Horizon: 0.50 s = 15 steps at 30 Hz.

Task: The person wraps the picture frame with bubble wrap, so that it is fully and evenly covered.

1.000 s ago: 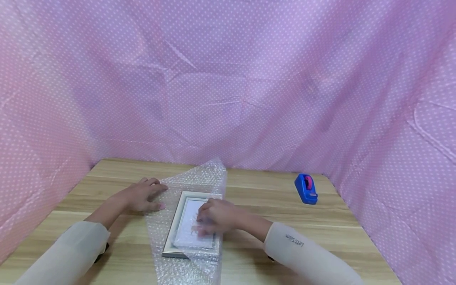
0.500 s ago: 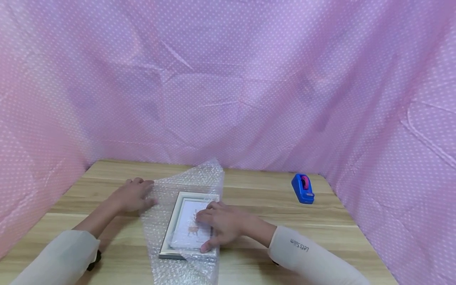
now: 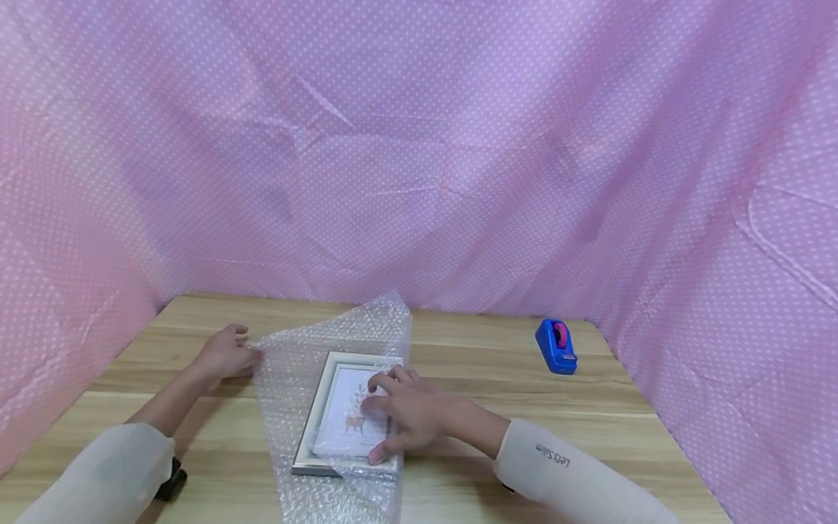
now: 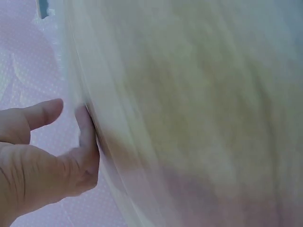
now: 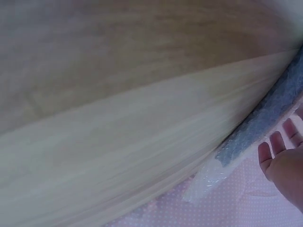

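Observation:
A cream and silver picture frame (image 3: 324, 411) with a small animal drawing lies face up on a sheet of bubble wrap (image 3: 278, 429). Part of the wrap covers the frame's right side. My right hand (image 3: 412, 411) rests spread over that covered side, thumb near the lower edge. At the far left corner of the wrap is my left hand (image 3: 225, 355), its fingertips right at the edge. The left wrist view shows that thumb low along the tabletop, with a gap to the finger above it. In the right wrist view, several fingers (image 5: 277, 142) lie along the wrapped side.
A blue tape dispenser (image 3: 556, 348) with a pink core stands at the back right of the wooden table (image 3: 497, 393). Pink dotted cloth (image 3: 419, 160) hangs behind the table and on both sides.
My left hand has slid left along the wrap to its outer corner. My right hand has shifted slightly right and spread out over the frame, then stayed nearly still.

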### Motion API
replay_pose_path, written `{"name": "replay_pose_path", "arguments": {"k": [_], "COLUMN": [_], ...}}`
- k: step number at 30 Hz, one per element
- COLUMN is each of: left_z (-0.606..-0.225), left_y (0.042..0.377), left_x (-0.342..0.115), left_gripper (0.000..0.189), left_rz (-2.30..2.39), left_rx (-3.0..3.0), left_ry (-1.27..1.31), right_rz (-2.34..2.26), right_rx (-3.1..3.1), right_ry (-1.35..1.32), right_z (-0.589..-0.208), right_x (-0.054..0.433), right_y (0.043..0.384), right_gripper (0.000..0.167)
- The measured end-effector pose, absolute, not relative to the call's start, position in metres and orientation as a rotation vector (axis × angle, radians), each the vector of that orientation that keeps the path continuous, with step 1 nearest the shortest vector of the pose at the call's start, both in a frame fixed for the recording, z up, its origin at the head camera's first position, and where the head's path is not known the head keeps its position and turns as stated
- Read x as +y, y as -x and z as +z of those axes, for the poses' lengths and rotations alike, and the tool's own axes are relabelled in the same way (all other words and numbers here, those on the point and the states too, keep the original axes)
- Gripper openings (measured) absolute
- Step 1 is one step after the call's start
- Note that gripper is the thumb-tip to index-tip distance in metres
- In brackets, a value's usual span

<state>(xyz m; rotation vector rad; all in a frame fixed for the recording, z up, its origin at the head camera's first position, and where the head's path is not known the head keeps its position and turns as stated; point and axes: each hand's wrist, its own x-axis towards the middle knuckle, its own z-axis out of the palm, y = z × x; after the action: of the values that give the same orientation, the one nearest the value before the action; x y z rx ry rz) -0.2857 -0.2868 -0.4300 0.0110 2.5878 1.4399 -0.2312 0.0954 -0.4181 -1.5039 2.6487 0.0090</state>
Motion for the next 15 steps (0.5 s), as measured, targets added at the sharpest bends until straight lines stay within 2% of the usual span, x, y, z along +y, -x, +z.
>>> {"name": "replay_pose_path", "arguments": {"k": [4, 10, 15], "left_z": [-0.430, -0.434, -0.425], "left_y": [0.286, 0.281, 0.279], "left_x": [-0.287, -0.283, -0.267], "left_gripper": [0.076, 0.034, 0.036], "left_rz": [1.669, 1.853, 1.923], "left_rx": [2.327, 2.135, 2.150], "left_ry": [0.132, 0.126, -0.026], "right_rz": [0.006, 0.033, 0.050], "right_rx": [2.668, 2.666, 2.653], "right_ry": [1.509, 1.566, 1.603], "right_z": [-0.419, -0.419, -0.416], "right_x": [0.097, 0.098, 0.102], "right_y": [0.231, 0.230, 0.230], "right_gripper": [0.081, 0.078, 0.078]}}
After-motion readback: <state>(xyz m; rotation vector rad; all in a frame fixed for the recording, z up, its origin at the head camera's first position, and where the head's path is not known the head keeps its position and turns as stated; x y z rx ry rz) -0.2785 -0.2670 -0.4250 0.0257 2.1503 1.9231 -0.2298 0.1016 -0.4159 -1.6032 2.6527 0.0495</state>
